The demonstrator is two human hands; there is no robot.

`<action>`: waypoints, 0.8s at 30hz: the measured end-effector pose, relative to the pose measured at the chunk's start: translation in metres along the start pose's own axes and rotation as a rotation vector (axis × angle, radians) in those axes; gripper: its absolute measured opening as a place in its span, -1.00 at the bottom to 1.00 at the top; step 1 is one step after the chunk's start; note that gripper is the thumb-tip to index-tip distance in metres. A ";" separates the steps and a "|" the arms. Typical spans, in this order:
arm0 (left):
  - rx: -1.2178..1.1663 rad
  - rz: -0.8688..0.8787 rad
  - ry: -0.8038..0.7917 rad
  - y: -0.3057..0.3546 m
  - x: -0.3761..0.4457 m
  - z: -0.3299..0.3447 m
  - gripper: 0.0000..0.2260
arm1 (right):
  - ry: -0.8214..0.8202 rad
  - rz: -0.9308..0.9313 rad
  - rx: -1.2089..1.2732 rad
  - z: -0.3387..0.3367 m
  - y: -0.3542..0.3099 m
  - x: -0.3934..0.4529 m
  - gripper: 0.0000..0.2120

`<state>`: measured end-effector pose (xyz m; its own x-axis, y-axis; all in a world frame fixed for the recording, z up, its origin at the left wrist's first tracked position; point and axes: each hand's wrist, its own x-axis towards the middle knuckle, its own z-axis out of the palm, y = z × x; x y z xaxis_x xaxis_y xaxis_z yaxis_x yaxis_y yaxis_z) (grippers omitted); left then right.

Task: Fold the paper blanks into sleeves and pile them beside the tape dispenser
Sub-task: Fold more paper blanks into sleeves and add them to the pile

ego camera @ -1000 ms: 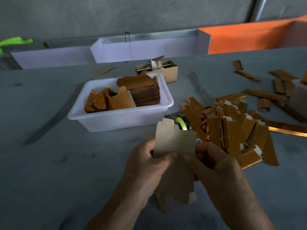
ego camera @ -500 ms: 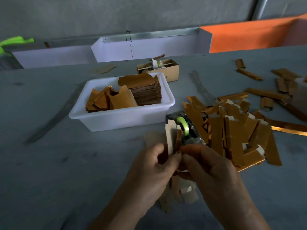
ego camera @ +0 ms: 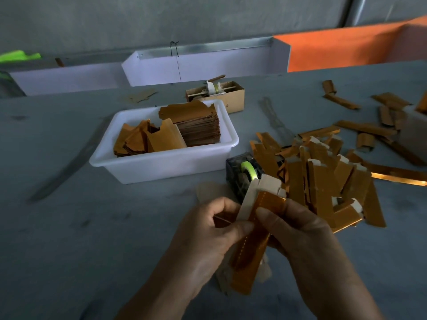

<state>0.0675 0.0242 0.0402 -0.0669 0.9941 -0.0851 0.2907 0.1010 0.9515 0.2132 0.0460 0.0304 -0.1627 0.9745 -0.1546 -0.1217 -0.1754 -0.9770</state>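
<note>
both hands pinch one paper blank [ego camera: 251, 241] above the near edge of the grey table [ego camera: 57, 239]: the left hand [ego camera: 208, 234] holds its left side with thumb pressed on top and fingers curled behind, and the right hand [ego camera: 307, 236] closes thumb and fingers on its right side. blank is already bent along its length, gold face outside and pale card inside, so it looks like a half-made sleeve. i judge it very light and thin, stiff enough to keep a crease but easy to crush or tear at the small tabs, and the glossy gold side may slip; better to take it by the long edges near the fold line, not by the tabs. just behind it stands the tape dispenser [ego camera: 242, 174] with green roll. to its right, touching it, lies the pile of folded sleeves [ego camera: 323, 179]. farther left is the white tub [ego camera: 161, 167] with the stack of flat blanks [ego camera: 198, 125], and behind that a small cardboard box [ego camera: 233, 98].
</note>
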 end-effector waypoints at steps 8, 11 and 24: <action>0.362 0.304 0.326 -0.002 -0.005 0.014 -0.82 | 0.006 0.065 0.130 0.003 0.002 -0.001 -0.83; 0.891 0.463 0.387 -0.001 -0.009 0.022 -0.64 | 0.028 0.076 0.137 0.006 0.004 -0.001 -0.90; 0.907 0.422 0.233 -0.008 -0.023 0.035 -0.56 | 0.050 0.141 0.149 0.003 0.009 0.000 -0.69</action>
<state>0.1000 0.0023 0.0238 0.0523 0.9331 0.3559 0.9388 -0.1674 0.3011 0.2091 0.0438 0.0223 -0.1397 0.9441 -0.2987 -0.2454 -0.3253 -0.9132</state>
